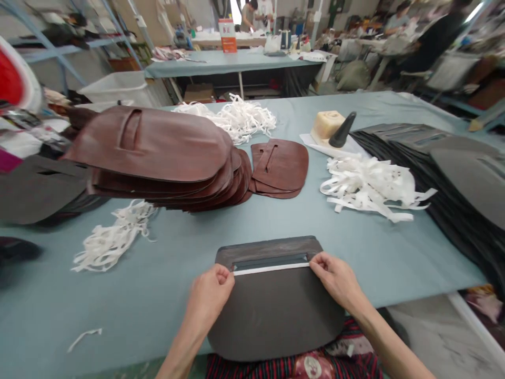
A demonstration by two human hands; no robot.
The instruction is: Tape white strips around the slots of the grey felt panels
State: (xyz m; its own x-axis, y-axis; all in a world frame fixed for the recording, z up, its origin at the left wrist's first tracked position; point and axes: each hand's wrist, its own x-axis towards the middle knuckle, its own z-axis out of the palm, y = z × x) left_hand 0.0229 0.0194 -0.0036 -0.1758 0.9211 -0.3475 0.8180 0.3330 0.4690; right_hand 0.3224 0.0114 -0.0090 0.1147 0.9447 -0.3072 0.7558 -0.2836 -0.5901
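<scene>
White and narrow, a strip point(272, 269) is running along the near edge of the slot point(272, 261) in a dark grey panel point(276, 316), which is serving as reference and is lying at the near side of the bench point(177, 231). Strip axis: going left to right, about parallel to the slot, the right end sitting slightly farther from the wearer. Left hand point(209, 295): grip is pinching the strip's left end, thumb and finger meeting beside the panel's left edge. Right hand point(335, 276): grip is pinching the right end over the panel's right side. Neither hand is being nearer; the strip is spanning straight between both grips. Whether its middle is touching the panel, cannot tell. Beyond the panel to the left, a stack of brown panels point(165, 147) is resting; beyond it to the right, a white strip pile point(369, 184) is lying.
</scene>
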